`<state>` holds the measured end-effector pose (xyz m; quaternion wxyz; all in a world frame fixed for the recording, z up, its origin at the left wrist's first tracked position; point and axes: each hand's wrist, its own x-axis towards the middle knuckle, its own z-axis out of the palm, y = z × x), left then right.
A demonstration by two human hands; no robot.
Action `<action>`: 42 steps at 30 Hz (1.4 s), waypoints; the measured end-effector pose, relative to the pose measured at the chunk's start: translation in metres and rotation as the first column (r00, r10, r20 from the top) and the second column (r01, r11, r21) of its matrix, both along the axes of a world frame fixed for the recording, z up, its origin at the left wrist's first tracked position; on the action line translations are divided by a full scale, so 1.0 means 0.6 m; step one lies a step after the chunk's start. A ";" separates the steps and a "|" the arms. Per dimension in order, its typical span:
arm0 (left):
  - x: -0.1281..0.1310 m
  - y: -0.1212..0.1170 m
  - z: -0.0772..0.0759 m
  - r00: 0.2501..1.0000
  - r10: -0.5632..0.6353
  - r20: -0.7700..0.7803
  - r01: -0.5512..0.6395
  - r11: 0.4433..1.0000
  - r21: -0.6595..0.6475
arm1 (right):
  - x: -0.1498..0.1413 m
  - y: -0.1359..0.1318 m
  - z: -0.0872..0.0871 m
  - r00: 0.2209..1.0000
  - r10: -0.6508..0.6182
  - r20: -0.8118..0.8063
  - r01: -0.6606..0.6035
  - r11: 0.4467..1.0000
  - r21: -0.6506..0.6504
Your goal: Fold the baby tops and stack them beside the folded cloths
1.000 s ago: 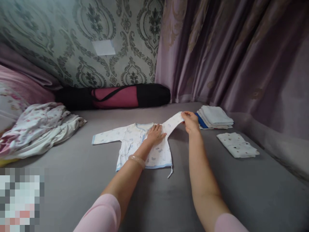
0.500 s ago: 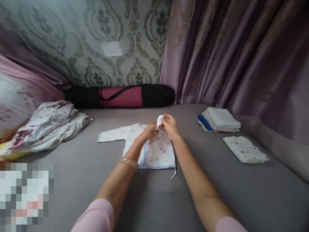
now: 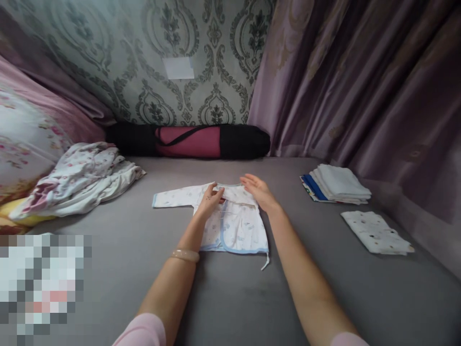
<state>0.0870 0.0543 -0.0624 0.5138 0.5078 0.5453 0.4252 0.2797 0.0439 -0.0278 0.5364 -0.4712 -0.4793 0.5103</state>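
Observation:
A small white baby shirt (image 3: 243,230) with blue trim and a faint print lies spread on the grey bed sheet. One sleeve stretches out to the left. The other sleeve (image 3: 237,196) is folded across the chest. My left hand (image 3: 211,199) rests on the upper front of the shirt at the folded sleeve's end, thumb and fingers apart. Over the right shoulder of the shirt is my right hand (image 3: 259,192), its fingers stretched out and holding nothing. A white tie (image 3: 265,262) hangs from the lower right corner of the shirt.
Folded cloths (image 3: 338,183) are stacked at the right, with a folded spotted cloth (image 3: 376,233) nearer. A crumpled printed cloth (image 3: 86,178) lies left beside a floral pillow (image 3: 25,139). Along the wall sits a black and maroon long bag (image 3: 190,141).
The sleeve that both hands held up now lies flat across the shirt's chest. My fingers have opened, and the hands have moved apart. The view has shifted slightly left.

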 end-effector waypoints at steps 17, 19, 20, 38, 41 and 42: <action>-0.023 -0.006 0.005 0.898 0.035 -0.438 0.094 0.958 0.270 | -0.015 -0.011 -0.037 0.464 -0.114 0.878 -0.065 0.985 0.163; -0.027 -0.003 -0.001 0.887 0.044 -0.460 0.088 0.961 0.262 | -0.029 -0.023 -0.039 0.340 -0.067 0.938 -0.114 0.987 0.112; -0.029 0.000 -0.005 0.880 0.048 -0.473 0.090 0.961 0.263 | -0.034 -0.029 -0.040 0.285 -0.044 0.958 -0.123 0.989 0.082; -0.030 -0.002 -0.026 0.665 0.136 -0.734 0.302 0.850 0.431 | -0.037 -0.039 -0.054 0.076 0.038 0.996 0.019 0.999 -0.039; -0.027 -0.001 -0.031 0.657 0.159 -0.737 0.298 0.843 0.447 | -0.038 -0.038 -0.055 0.075 0.040 0.996 0.026 0.999 -0.042; -0.025 -0.001 -0.032 0.650 0.163 -0.743 0.299 0.843 0.447 | -0.038 -0.038 -0.055 0.073 0.038 0.997 0.028 0.999 -0.041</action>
